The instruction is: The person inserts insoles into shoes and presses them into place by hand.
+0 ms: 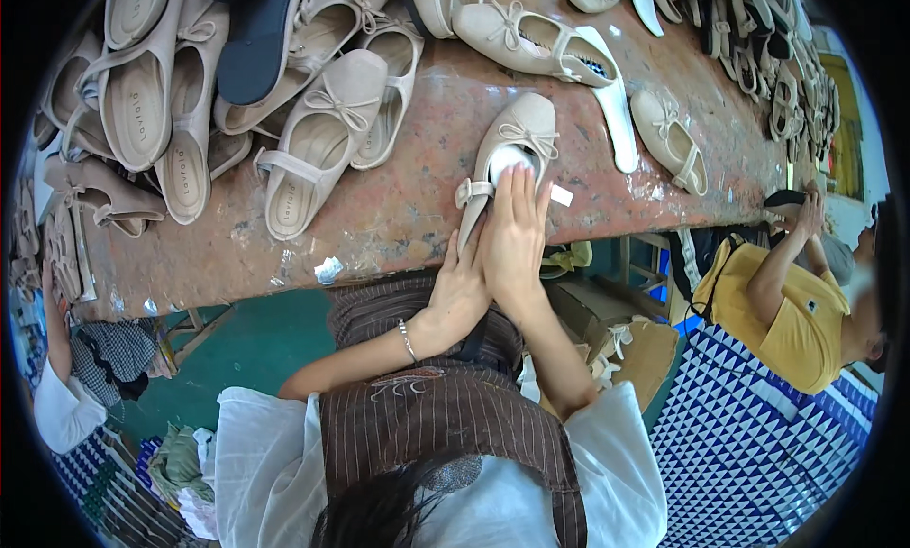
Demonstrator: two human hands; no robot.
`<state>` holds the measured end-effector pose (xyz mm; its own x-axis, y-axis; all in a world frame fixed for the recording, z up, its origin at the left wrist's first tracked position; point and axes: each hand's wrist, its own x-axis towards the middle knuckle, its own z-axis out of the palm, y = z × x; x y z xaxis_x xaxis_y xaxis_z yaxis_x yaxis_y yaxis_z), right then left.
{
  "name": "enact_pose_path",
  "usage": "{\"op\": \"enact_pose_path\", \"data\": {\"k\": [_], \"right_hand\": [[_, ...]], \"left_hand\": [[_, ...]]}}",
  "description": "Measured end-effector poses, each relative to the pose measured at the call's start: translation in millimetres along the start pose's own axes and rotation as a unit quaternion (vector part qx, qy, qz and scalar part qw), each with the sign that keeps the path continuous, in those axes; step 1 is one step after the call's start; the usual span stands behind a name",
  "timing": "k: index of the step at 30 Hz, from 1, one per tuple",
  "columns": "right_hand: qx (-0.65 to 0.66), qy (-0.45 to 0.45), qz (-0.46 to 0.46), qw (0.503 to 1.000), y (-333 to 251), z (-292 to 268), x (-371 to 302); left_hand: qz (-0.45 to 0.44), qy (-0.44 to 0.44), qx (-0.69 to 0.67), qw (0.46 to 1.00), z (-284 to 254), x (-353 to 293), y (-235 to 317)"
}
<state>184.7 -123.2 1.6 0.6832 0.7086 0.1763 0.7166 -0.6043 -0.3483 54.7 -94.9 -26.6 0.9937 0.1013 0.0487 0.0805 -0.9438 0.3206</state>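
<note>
Brown striped cloth makes the person's apron (431, 420). Just before it, the left hand (460, 290) touches the heel end of one beige shoe (519, 119); its grip I cannot tell. This shoe lies near the edge of the table (379, 228). The right hand (514, 249) has fingers close together on the white piece (512, 159) inside. Farther, more beige shoes (349, 93) are lying.

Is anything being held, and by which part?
Yes: a beige strapped shoe with a bow, pinched at its heel end by the left hand. The right hand reaches straight fingers into its opening, over a white insert; any grip there is hidden.
</note>
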Motion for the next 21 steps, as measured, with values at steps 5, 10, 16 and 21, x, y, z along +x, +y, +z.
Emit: {"op": "enact_pose_path", "data": {"k": [5, 10, 16, 21], "right_hand": [[0.059, -0.161, 0.068, 0.983, -2.8, -18.6, 26.0], [-0.083, -0.089, 0.026, 0.992, -22.0, -13.9, 3.2], [-0.117, 0.040, -0.006, 0.992, 13.3, 22.8, 10.4], [-0.157, -0.308, 0.061, 0.936, 20.6, 12.5, 46.8]], "left_hand": [[-0.006, -0.001, -0.007, 1.000, -0.8, 1.3, -0.3], [-0.002, 0.013, -0.055, 0.998, 1.3, -1.7, -0.9], [-0.004, -0.031, -0.012, 0.999, 0.2, 1.9, -2.7], [0.003, -0.007, 0.026, 1.000, -4.7, 4.3, -3.4]]}}
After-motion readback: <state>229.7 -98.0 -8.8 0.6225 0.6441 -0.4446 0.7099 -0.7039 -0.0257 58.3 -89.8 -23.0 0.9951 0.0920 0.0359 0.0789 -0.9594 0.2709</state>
